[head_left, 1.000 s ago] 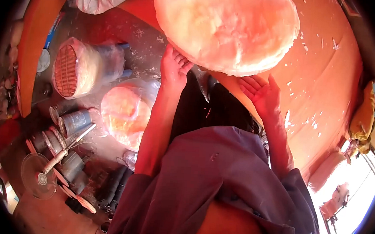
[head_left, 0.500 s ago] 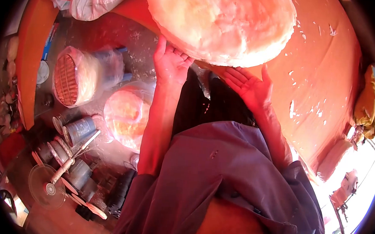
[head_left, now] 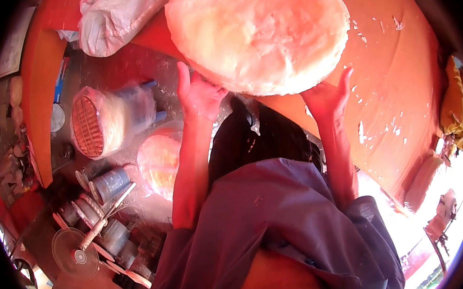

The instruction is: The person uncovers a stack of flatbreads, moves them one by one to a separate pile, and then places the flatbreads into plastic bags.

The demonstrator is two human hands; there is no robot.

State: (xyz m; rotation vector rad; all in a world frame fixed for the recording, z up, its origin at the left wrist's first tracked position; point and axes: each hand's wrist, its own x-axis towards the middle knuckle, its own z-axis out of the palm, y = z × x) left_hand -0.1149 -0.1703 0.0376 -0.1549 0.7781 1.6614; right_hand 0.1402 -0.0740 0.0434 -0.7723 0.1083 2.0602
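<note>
A large round pale slab (head_left: 259, 35) with a bumpy top and a thick, soft-looking edge fills the upper middle of the head view, over the orange tabletop. Its exact kind I cannot make out. My left hand (head_left: 200, 96) is palm up at the slab's near left edge, fingers tucked under the rim and thumb sticking out. At the near right edge, my right hand (head_left: 327, 100) has its fingers hidden beneath the slab and its thumb raised. Both hands carry the rim from below.
The orange tabletop (head_left: 394, 91) has white flakes scattered on it. A white sack (head_left: 117, 21) lies at the upper left. Below stand a plastic-wrapped round basket (head_left: 90, 120), another wrapped round bundle (head_left: 158, 164), metal cans (head_left: 110, 185) and a fan (head_left: 76, 254).
Both hands have slid further under the slab's near edge, the right fingers going from visible to hidden. The right hand has moved outward along the rim. The whole view has shifted slightly.
</note>
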